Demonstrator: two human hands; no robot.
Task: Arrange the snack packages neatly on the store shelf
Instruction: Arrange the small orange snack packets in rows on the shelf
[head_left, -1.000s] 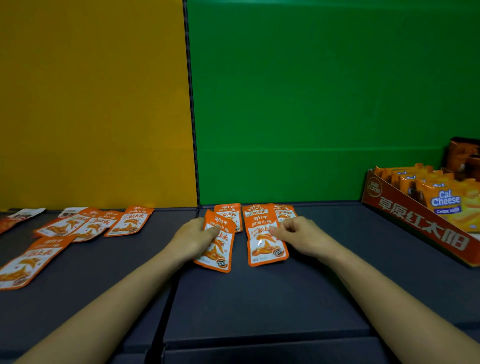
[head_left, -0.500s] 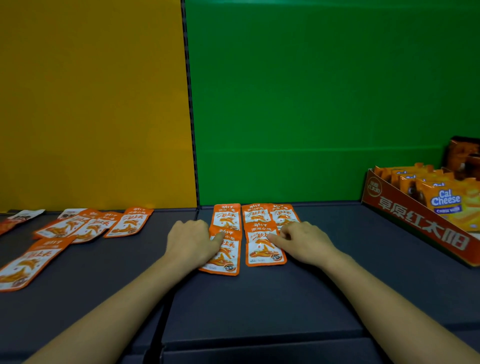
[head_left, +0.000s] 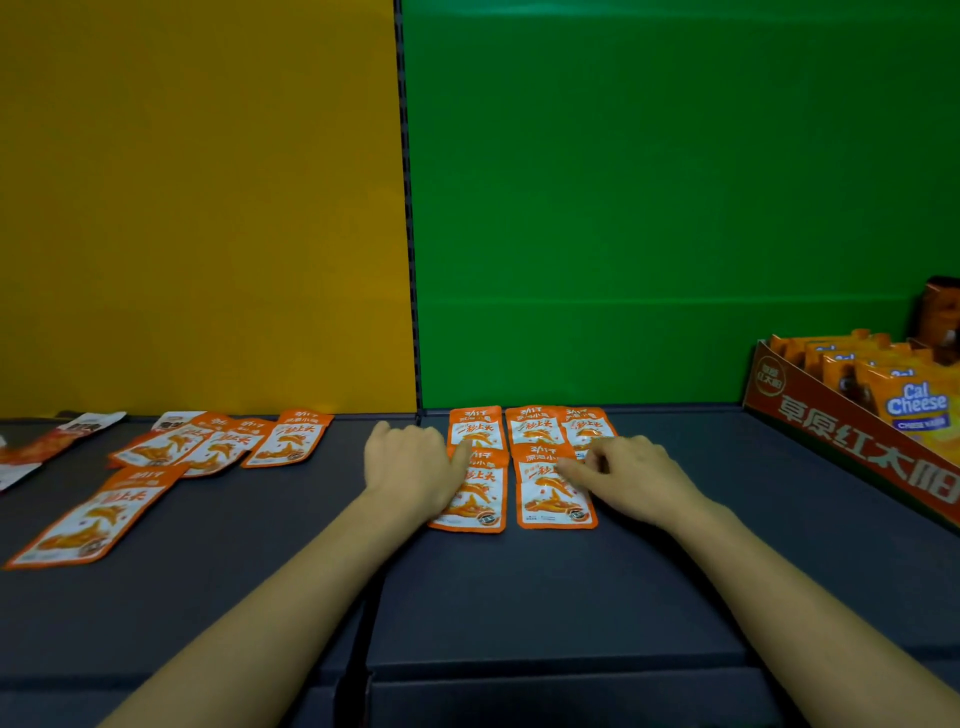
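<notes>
Several flat orange snack packets lie on the dark shelf (head_left: 571, 597) below the green back panel. Three form a back row (head_left: 530, 427). Two lie in front: a left front packet (head_left: 480, 501) and a right front packet (head_left: 550, 499). My left hand (head_left: 413, 470) rests on the left front packet's left edge, fingers curled, fingertips pressing it flat. My right hand (head_left: 628, 475) has its fingertips on the upper right of the right front packet. Neither hand lifts a packet.
More orange packets (head_left: 218, 444) lie scattered at the left under the yellow panel, one nearer (head_left: 88, 519). An orange display box (head_left: 857, 447) of Cal Cheese packs stands at the right. A seam splits the shelf near the left arm.
The left front packet has gone from tilted to straight and slid back beside the right one. Both hands moved slightly toward the back row while pressing the packets.
</notes>
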